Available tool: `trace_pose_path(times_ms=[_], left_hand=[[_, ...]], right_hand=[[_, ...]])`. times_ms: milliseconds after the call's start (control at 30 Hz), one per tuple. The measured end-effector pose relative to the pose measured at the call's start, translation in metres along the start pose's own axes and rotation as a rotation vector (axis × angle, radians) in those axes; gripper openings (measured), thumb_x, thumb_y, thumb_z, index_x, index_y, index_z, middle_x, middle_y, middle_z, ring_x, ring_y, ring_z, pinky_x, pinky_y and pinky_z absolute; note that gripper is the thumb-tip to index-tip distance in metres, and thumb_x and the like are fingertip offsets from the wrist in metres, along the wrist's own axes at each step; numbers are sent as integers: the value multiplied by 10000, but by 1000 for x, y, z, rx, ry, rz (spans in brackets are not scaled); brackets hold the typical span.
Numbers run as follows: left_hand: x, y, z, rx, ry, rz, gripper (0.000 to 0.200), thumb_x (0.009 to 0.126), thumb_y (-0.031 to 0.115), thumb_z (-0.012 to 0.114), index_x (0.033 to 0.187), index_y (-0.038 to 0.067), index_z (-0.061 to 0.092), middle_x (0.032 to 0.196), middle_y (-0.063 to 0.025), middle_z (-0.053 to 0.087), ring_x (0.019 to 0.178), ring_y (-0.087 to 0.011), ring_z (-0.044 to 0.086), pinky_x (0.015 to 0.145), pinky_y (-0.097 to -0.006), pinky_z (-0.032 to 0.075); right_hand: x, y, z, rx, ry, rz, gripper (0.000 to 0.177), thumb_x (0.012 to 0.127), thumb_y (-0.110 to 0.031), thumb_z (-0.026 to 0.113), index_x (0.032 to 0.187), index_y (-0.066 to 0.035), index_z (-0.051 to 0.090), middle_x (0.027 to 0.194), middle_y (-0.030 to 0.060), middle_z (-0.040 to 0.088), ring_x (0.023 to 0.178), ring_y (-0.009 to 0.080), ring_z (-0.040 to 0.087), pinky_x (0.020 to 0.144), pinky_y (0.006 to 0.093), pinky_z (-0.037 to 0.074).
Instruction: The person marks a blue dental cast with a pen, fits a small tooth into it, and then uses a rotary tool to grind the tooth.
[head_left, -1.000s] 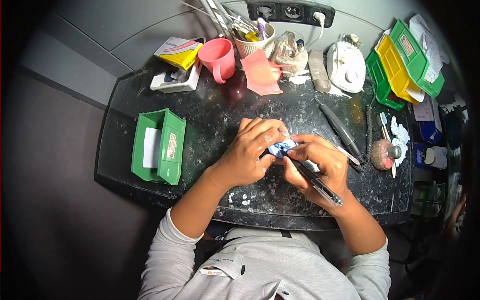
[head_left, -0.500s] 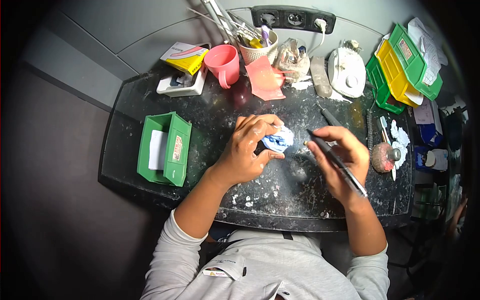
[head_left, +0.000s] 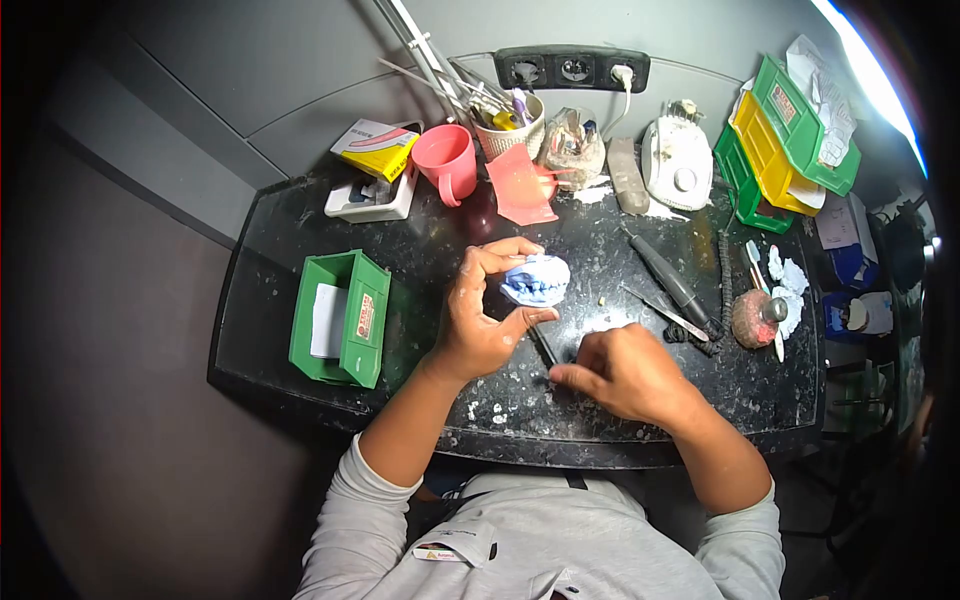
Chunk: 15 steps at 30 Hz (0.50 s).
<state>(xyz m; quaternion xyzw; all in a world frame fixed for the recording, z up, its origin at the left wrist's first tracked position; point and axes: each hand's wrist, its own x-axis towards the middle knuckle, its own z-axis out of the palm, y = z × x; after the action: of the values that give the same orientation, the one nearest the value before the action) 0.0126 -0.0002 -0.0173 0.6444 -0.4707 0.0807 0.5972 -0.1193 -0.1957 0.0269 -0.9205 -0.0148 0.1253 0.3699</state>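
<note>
My left hand [head_left: 478, 312] is closed on a dental model [head_left: 538, 280], a white and blue plaster cast with a row of teeth facing me. The fingers lie over its top left side and the thumb is under its lower edge. Below and to the right, my right hand [head_left: 635, 375] is curled around a black pen [head_left: 545, 347]. Only the dark front part of the pen shows, its upper end right by my left thumb; the rest is hidden in the hand. A grey handpiece [head_left: 668, 273] and a slim metal carving tool [head_left: 668, 314] lie to the right.
A green bin [head_left: 370, 325] with paper stands at left. Along the back are a pink mug [head_left: 445, 160], a pink wax sheet [head_left: 520, 188], a tool cup [head_left: 515, 140] and a white device [head_left: 678, 165]. Stacked bins [head_left: 765, 150] and a glass bottle [head_left: 753, 320] stand right.
My right hand has moved left and down, turning so the pen points up toward the model. The model now shows its teeth more squarely. The handpiece and carving tool have come into fuller view.
</note>
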Motion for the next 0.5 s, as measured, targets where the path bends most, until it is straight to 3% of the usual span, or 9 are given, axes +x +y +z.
trace_pose_path(times_ms=[67,200,433,500], left_hand=[[-2,0,6,-116,37,-66,630,791,19,928,1206,45,455,1293,-246,635,1178,-261,660,996,-397,574],[-1,8,9,-362,72,-237,601,820,35,921,1186,41,444,1234,-211,635,1124,-218,661,989,-372,564],[-4,6,17,-449,67,-370,581,836,9,902,1176,41,431,1262,-218,631,1133,-200,664,968,-350,581],[-4,5,20,-317,45,-405,575,837,-10,890,1172,36,425,1303,-236,632,1158,-210,669,970,-360,581]], right_hand=[[-1,0,-6,-5,223,10,388,925,-383,815,869,-4,753,734,187,732,685,390,723,686,465,568],[-2,17,-21,-26,496,-59,189,858,-128,852,913,-10,715,890,185,729,822,378,725,741,453,564],[13,34,-4,-133,478,-43,173,878,-144,816,1012,-57,748,945,156,713,883,406,712,782,508,556],[20,35,1,-180,468,-45,137,911,-154,774,1008,-58,759,949,167,707,873,431,709,775,527,557]])
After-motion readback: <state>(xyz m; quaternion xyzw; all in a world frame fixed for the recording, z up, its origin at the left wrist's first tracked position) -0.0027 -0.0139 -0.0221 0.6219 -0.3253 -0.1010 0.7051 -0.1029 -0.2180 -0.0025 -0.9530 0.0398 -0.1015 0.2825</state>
